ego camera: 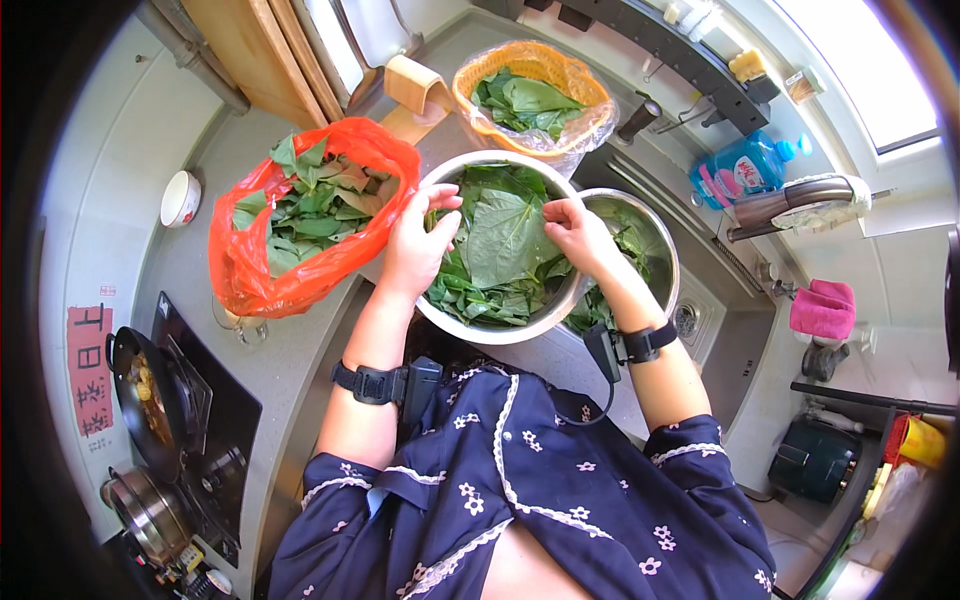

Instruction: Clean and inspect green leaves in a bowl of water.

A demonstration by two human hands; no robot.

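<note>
A metal basin (480, 334) full of green leaves stands before me. One broad leaf (504, 244) lies spread above the heap, its pale veined face upward. The curled fingers of my right hand (581, 231) pinch this leaf's right edge. My left hand (420, 247) is at the basin's left rim, thumb and fingers apart, with nothing visible between them. To its left, a red plastic bag (300, 296) holds more leaves (319, 217). A second metal bowl (670, 259) with leaves sits partly hidden behind my right forearm.
An orange basket (469, 90) lined with clear plastic holds leaves behind the basin. The sink (739, 352) is at right, near a blue detergent bottle (742, 169). At left are a white bowl (181, 199), a wok (146, 401) with food and a steel pot (146, 514).
</note>
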